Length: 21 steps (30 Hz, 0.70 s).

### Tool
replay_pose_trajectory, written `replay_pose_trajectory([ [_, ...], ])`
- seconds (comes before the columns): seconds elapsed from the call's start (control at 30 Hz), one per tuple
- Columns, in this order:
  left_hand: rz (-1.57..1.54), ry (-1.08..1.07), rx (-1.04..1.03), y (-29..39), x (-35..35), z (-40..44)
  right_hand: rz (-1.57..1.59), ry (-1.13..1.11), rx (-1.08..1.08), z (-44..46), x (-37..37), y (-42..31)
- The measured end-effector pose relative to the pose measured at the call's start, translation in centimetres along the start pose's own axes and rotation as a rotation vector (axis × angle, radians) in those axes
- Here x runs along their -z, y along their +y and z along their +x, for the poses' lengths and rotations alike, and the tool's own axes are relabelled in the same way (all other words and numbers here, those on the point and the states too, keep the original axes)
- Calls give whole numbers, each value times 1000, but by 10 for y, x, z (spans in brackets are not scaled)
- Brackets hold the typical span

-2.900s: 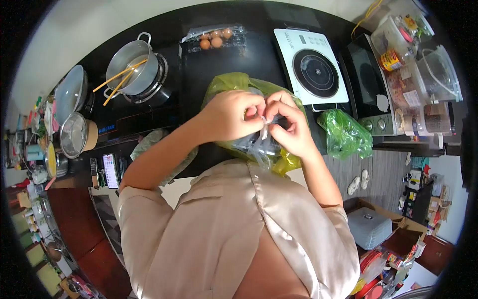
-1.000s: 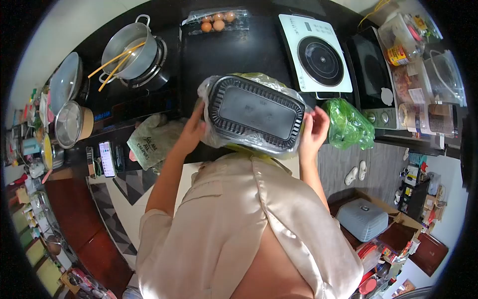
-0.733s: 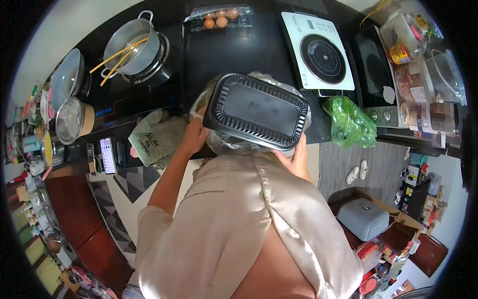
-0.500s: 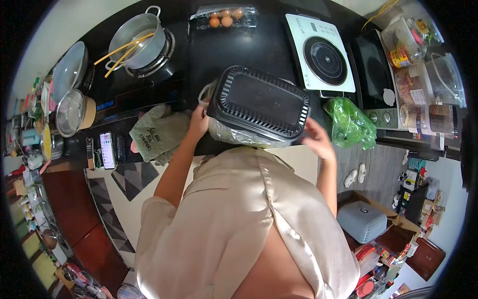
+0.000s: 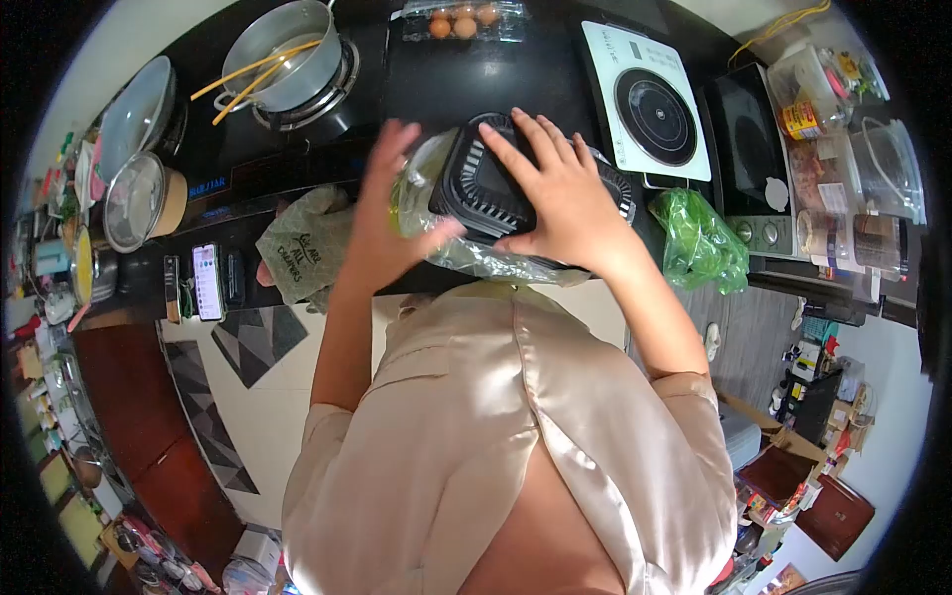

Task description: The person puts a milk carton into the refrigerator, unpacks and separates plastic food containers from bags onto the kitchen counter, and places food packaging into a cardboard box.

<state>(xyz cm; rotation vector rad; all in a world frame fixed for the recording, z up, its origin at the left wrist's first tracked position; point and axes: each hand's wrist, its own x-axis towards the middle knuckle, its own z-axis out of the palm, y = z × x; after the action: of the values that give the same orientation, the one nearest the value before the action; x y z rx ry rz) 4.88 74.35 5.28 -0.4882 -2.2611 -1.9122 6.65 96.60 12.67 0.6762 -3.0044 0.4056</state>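
Note:
A black ribbed plastic food container [image 5: 470,196] sits on the counter just in front of me, with a clear plastic bag [image 5: 421,198] bunched under and around its left and front sides. Across the top of the container lies my right hand [image 5: 565,203], palm down and fingers spread. My left hand [image 5: 390,223] is raised at the container's left, over the bag's edge, with thumb and fingers apart and the fingertips blurred. Whether it touches the bag I cannot tell. Nothing shows in its grip.
A pot [image 5: 288,74] with chopsticks [image 5: 253,69] stands on the stove at left. Eggs [image 5: 464,28] in a clear carton lie at the back. An induction cooker [image 5: 650,104] and a green bag [image 5: 699,243] are at right. A cloth mitt [image 5: 305,243] and phone [image 5: 206,283] lie left.
My right hand has moved from the container's right side onto its top. My left hand has let go of the bag's edge and lifted, fingers opening. The view has shifted slightly.

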Motion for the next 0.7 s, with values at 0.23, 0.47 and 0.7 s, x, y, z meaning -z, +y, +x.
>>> replay_pose_trajectory([
  [0.23, -18, -256, -140, -62, -44, 14, 196, 35, 65, 10, 10, 24],
  [0.47, -92, -322, -90, -66, -48, 23, 465, 54, 13, 17, 38, 52],
  [0.7, 122, -426, -185, -3, -19, 41, 772, 184, -386, 8, 62, 94],
])
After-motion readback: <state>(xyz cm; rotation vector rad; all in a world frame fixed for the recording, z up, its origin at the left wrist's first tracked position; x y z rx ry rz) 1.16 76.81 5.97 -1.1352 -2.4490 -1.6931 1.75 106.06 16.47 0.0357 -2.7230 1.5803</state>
